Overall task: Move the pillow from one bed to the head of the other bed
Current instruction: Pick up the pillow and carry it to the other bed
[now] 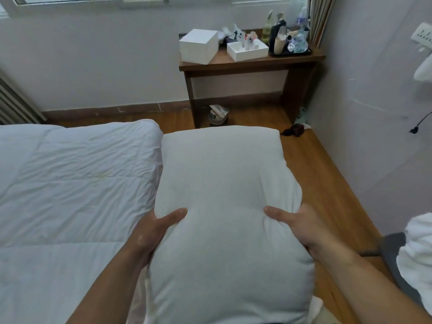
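Observation:
A plump white pillow (222,183) is held up in front of me, over the wooden floor beside a bed. My left hand (154,230) grips its left edge, thumb on top and fingers underneath. My right hand (301,225) grips its right edge, bunching the fabric there. To the left lies a bed (70,183) covered with a white quilt, its corner touching or just behind the pillow's left side. At the far right edge a bit of white bedding (418,253) on a grey base shows.
A wooden desk (252,64) stands against the far wall, with white boxes (198,45), bottles and a tray on it. A small bin (218,115) sits under it and dark clothing (295,130) lies on the floor. The right wall (374,113) is close, with a narrow floor strip (322,164).

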`<action>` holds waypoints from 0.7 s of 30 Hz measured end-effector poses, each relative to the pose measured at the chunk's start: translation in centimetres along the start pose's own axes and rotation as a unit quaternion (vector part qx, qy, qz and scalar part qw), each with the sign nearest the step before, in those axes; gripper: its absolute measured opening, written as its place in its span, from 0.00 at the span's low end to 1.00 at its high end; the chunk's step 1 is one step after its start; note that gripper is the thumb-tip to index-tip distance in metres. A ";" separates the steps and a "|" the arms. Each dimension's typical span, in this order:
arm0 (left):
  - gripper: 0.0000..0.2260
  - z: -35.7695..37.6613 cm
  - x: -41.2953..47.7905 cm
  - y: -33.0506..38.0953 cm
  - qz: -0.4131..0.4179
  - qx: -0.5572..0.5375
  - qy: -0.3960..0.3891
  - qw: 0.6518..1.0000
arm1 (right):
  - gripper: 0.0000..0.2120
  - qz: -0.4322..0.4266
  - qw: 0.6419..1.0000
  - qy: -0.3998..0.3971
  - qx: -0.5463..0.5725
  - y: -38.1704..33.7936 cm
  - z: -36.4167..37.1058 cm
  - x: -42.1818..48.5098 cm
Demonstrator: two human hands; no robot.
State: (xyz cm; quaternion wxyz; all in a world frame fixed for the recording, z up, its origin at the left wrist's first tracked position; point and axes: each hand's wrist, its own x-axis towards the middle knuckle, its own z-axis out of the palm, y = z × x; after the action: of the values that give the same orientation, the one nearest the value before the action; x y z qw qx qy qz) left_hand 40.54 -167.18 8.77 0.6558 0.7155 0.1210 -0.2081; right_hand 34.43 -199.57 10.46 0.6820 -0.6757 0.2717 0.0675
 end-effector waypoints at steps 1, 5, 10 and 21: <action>0.37 -0.3 1.7 0.7 -0.004 0.001 0.008 1.000 | 0.19 0.001 1.000 -0.007 -0.004 -0.8 0.6 2.1; 0.25 -0.8 8.7 4.1 -0.008 0.004 0.049 0.999 | 0.20 0.014 0.999 -0.036 -0.027 -4.2 2.7 11.1; 0.31 -0.8 17.5 9.4 -0.026 -0.014 0.097 0.995 | 0.21 0.027 0.994 -0.091 -0.048 -11.4 4.6 22.7; 0.22 -3.4 33.3 18.4 -0.033 -0.047 0.179 0.982 | 0.26 0.018 0.984 -0.148 -0.098 -23.2 12.1 41.7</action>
State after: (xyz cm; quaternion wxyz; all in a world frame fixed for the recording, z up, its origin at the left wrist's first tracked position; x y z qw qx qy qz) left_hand 78.64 -169.17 10.09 0.6490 0.7053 0.2699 -0.0919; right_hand 83.62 -201.27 10.97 0.6441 -0.7167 0.1719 0.2048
